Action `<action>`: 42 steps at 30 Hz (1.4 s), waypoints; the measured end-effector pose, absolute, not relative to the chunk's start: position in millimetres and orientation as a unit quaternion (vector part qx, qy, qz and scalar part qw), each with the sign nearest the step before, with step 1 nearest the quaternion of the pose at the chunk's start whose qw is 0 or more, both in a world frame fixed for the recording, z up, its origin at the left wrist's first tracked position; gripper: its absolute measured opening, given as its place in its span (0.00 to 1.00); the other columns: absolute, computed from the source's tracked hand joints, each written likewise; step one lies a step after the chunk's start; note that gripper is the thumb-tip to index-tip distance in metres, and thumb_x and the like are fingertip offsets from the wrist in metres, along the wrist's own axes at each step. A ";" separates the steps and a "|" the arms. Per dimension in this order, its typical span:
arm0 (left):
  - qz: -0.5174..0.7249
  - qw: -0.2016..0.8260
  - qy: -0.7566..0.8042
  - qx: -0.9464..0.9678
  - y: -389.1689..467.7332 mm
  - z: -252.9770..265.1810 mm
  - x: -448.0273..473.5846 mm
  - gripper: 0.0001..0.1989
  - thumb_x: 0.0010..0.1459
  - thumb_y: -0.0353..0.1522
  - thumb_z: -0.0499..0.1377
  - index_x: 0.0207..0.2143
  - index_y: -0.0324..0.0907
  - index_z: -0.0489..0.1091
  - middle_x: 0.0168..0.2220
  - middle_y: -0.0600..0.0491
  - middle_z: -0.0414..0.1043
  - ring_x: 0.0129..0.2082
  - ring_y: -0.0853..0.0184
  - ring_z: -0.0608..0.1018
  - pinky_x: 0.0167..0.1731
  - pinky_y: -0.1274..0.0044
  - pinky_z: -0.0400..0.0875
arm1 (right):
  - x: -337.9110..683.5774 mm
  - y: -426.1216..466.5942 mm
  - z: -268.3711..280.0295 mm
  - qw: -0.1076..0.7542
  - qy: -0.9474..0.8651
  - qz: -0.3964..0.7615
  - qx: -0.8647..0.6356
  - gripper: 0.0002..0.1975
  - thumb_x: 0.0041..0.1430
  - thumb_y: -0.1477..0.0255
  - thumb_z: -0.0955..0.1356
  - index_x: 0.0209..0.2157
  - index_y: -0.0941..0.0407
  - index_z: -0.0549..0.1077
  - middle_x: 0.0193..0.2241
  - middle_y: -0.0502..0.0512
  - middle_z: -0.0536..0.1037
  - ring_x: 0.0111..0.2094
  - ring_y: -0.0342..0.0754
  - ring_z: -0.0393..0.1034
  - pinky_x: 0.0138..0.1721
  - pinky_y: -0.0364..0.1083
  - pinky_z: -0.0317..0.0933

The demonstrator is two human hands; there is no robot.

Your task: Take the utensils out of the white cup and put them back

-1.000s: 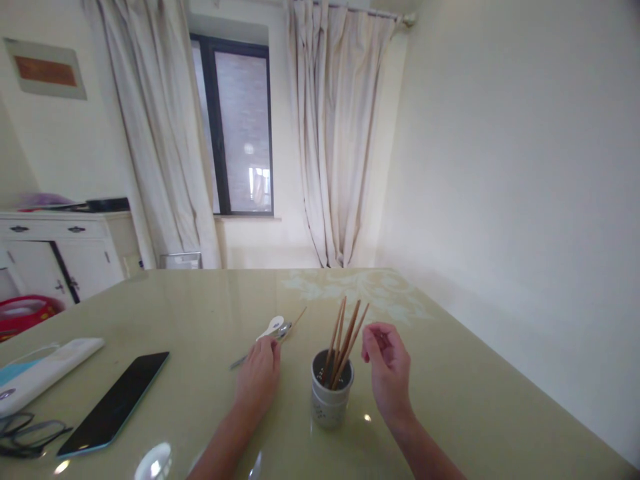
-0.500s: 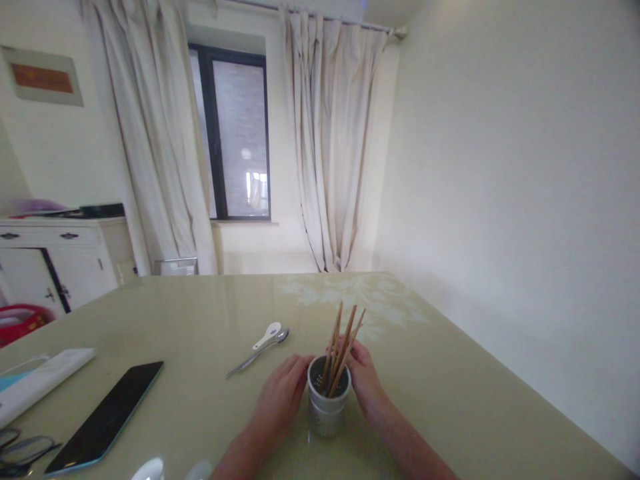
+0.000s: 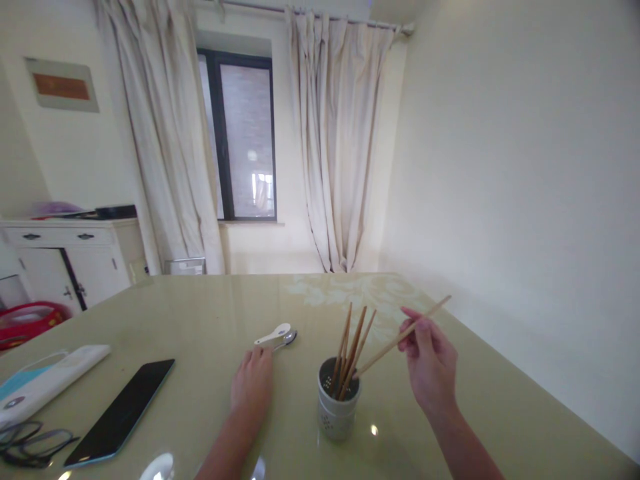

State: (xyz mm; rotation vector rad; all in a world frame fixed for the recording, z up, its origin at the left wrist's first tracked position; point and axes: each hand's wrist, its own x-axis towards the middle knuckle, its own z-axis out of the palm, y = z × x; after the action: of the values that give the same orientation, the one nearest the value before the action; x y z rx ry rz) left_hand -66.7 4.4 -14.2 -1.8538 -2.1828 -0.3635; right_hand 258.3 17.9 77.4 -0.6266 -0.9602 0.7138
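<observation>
My right hand (image 3: 431,360) pinches a wooden chopstick (image 3: 385,349) to the right of the cup. It slants, with its lower end at the cup's rim and its upper end pointing up and right. Several more chopsticks (image 3: 356,340) lean upright in the grey perforated cup (image 3: 338,417), which stands on the table untouched. Left of the cup, my left hand (image 3: 254,380) is closed over the handle of a metal spoon (image 3: 289,339), whose bowl shows past the fingers. A white spoon (image 3: 274,333) lies just beyond those fingertips, close against the metal one.
A black tablet-like slab (image 3: 123,410) lies on the glossy table (image 3: 200,313) at left, with eyeglasses (image 3: 35,443) and a long white object (image 3: 65,373) beside it. A white wall (image 3: 525,200) rises along the right edge. Curtains (image 3: 340,133) hang behind.
Both hands have left the cup's sides. My right hand has moved right and now has a chopstick. My left hand has gone left onto the metal spoon; the white spoon has turned slightly.
</observation>
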 end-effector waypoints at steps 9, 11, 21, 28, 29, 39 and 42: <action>-0.159 0.090 -0.745 -0.641 0.1 -1.8 -67.1 0.15 0.72 0.29 0.51 0.41 0.43 0.78 0.46 0.47 0.81 0.49 0.57 0.80 0.51 0.67 0.74 | 231.0 13.2 61.6 0.646 -0.554 0.407 -0.333 0.23 0.58 0.48 0.76 0.34 0.57 0.84 0.20 0.53 0.78 0.21 0.48 0.72 0.24 0.46 0.67; -0.183 0.102 -0.735 -0.645 0.8 1.0 -65.0 0.14 0.72 0.29 0.51 0.41 0.44 0.78 0.45 0.48 0.82 0.48 0.57 0.80 0.53 0.67 0.73 | 224.3 13.2 55.3 0.634 -0.550 0.425 -0.340 0.25 0.58 0.47 0.76 0.32 0.57 0.83 0.19 0.52 0.77 0.20 0.47 0.71 0.23 0.45 0.64; -0.483 0.078 -0.566 -0.663 -17.9 5.7 -26.1 0.18 0.76 0.39 0.46 0.47 0.46 0.75 0.42 0.47 0.84 0.37 0.63 0.84 0.39 0.74 0.79 | 201.2 8.4 34.0 0.717 -0.469 0.330 -0.395 0.29 0.62 0.41 0.69 0.26 0.52 0.69 0.20 0.45 0.64 0.21 0.44 0.58 0.22 0.43 0.55; -0.448 0.139 -0.436 -0.768 -45.5 0.8 -2.1 0.17 0.75 0.35 0.49 0.54 0.52 0.77 0.38 0.51 0.82 0.38 0.66 0.83 0.39 0.77 0.78 | 205.9 -27.4 42.4 0.643 -0.669 0.203 -0.311 0.11 0.65 0.61 0.73 0.45 0.52 0.83 0.32 0.57 0.83 0.27 0.50 0.74 0.28 0.47 0.69; -0.451 0.134 -0.427 -0.773 -45.9 0.8 -2.5 0.18 0.75 0.35 0.48 0.55 0.52 0.77 0.41 0.50 0.82 0.40 0.65 0.83 0.42 0.76 0.79 | 205.1 -28.4 44.6 0.650 -0.661 0.196 -0.320 0.08 0.66 0.64 0.73 0.43 0.51 0.83 0.32 0.56 0.83 0.27 0.50 0.75 0.29 0.47 0.70; -0.237 0.113 -0.715 -0.648 0.1 -0.3 -53.8 0.14 0.71 0.31 0.51 0.47 0.43 0.76 0.49 0.45 0.80 0.51 0.55 0.79 0.53 0.65 0.73 | 237.1 -8.9 68.4 0.697 -0.601 0.166 -0.354 0.11 0.66 0.59 0.72 0.41 0.52 0.79 0.29 0.53 0.79 0.29 0.49 0.74 0.29 0.45 0.69; -0.140 0.100 -0.761 -0.626 -2.3 -5.0 -57.8 0.14 0.71 0.31 0.51 0.48 0.41 0.77 0.53 0.42 0.78 0.54 0.52 0.78 0.52 0.63 0.72 | 230.1 -8.4 63.4 0.624 -0.654 0.220 -0.366 0.13 0.68 0.59 0.71 0.47 0.52 0.79 0.28 0.52 0.80 0.26 0.48 0.73 0.28 0.44 0.68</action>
State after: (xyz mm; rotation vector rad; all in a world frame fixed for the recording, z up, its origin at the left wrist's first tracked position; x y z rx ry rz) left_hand -57.8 -2.3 -5.0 -1.8502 -2.2483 -0.4142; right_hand 230.1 -8.4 63.4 -0.8408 -1.5004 0.5057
